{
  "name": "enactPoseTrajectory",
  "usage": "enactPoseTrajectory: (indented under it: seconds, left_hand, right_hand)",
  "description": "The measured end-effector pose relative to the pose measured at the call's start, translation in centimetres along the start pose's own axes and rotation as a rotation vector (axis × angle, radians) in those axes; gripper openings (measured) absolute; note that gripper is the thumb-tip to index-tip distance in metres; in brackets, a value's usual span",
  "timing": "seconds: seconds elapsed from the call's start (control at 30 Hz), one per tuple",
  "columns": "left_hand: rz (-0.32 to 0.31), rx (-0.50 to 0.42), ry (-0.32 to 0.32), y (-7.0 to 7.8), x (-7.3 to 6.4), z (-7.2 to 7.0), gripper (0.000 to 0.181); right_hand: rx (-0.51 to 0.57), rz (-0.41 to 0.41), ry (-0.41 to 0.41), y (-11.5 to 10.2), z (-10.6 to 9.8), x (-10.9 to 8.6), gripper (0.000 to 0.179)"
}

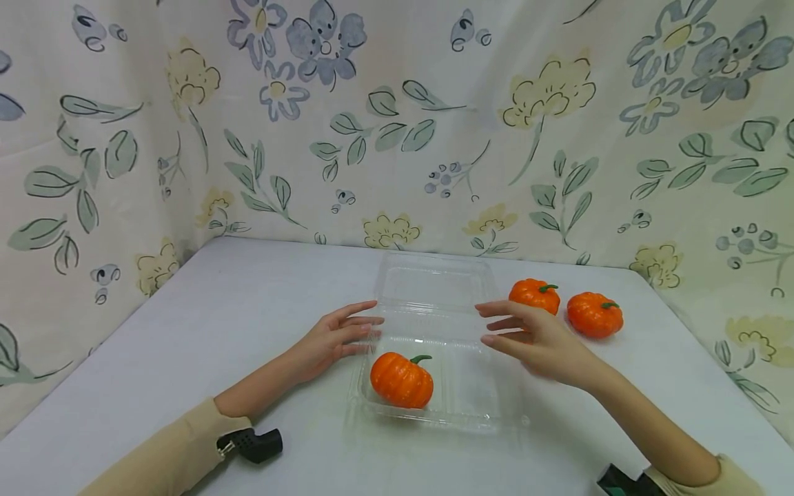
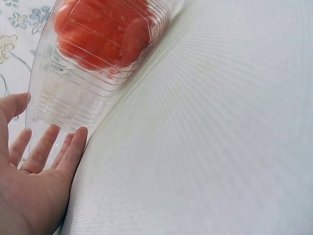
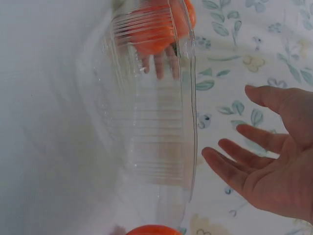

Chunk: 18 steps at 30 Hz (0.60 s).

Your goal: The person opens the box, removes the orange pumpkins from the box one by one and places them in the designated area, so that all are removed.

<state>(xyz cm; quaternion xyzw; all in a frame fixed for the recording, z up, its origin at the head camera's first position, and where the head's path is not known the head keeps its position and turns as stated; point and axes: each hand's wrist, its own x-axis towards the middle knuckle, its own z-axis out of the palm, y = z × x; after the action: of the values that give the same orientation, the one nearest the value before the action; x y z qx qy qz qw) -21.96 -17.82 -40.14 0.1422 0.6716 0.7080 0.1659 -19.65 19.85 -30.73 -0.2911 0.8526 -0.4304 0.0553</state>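
Observation:
A clear plastic clamshell container (image 1: 468, 386) lies on the table with its lid (image 1: 434, 281) folded back away from me. In its left front part sits an orange pumpkin (image 1: 402, 381) with a green stem. My left hand (image 1: 338, 335) is at the container's left side, fingers extended with the tips right at the wall; the left wrist view shows the hand (image 2: 44, 171) beside the ribbed side. My right hand (image 1: 536, 341) hovers at the right side with fingers loosely spread and nothing in them. In the right wrist view, a gap shows between the right hand (image 3: 264, 161) and the rim.
Two more orange pumpkins stand to the right: one pumpkin (image 1: 533, 295) partly behind my right hand, another pumpkin (image 1: 594, 315) farther right. A floral curtain (image 1: 397, 138) hangs behind the white table (image 1: 267, 289).

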Motion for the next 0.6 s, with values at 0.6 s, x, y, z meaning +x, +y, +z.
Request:
enactPoseTrajectory:
  seconds: [0.6]
  left_hand:
    - [-0.001,-0.005,-0.003,0.1,0.0,0.0,0.062]
  right_hand:
    - [0.046,-0.001,-0.095,-0.8,3.6,1.8,0.042]
